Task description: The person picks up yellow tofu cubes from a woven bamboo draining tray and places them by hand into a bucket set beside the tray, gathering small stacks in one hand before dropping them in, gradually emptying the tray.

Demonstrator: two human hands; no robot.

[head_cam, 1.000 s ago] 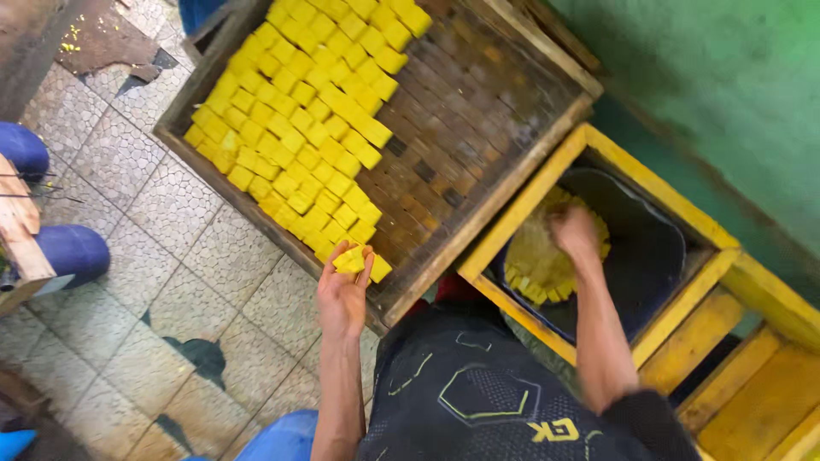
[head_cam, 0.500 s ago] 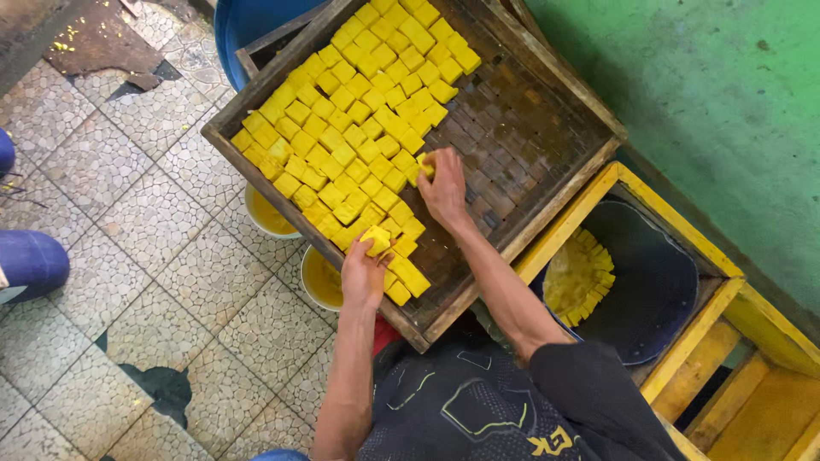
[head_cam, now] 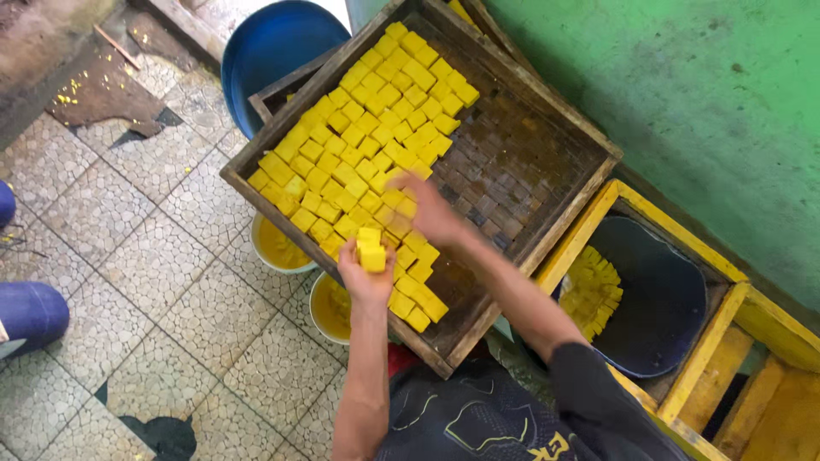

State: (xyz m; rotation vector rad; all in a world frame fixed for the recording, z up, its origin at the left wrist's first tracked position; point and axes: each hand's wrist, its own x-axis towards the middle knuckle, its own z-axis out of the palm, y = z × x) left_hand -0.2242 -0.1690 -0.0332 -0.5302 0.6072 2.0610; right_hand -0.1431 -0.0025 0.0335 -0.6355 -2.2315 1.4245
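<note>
Hands are working over a wooden tray [head_cam: 547, 145] of yellow cubes [head_cam: 367, 145], seen from just above the person's shoulders. Left hand [head_cam: 366, 275] is gripping a small stack of cubes [head_cam: 370, 250] at the tray's near edge, fingers closed around them and lifting them clear of the rows, apparently so that several can be carried at once. Right hand [head_cam: 431, 213] is lying across the cubes toward the tray's middle, just beside the bare, wet slats; it is blurred, and whether it is closing on anything cannot be told. Cubes are filling the tray's left part in tight rows, while its right part is showing only dark, damp wood. Tray is sitting tilted on other vessels: a blue barrel [head_cam: 269, 51] is peeking out beyond its far corner, and two pale bowls [head_cam: 278, 248] of yellow liquid are standing under its near edge, seemingly placed there to catch what is dripping through. To the tray's right, a yellow-painted wooden frame [head_cam: 726, 282] is holding a dark blue tub [head_cam: 662, 299], and more yellow cubes [head_cam: 589, 290] are stacked neatly against the tub's side nearest the tray. Green wall [head_cam: 700, 94] is rising behind the tray, and stone-patterned floor tiles [head_cam: 128, 282] are spreading out to its left, where a blue shape [head_cam: 30, 312] is showing at the edge.
</note>
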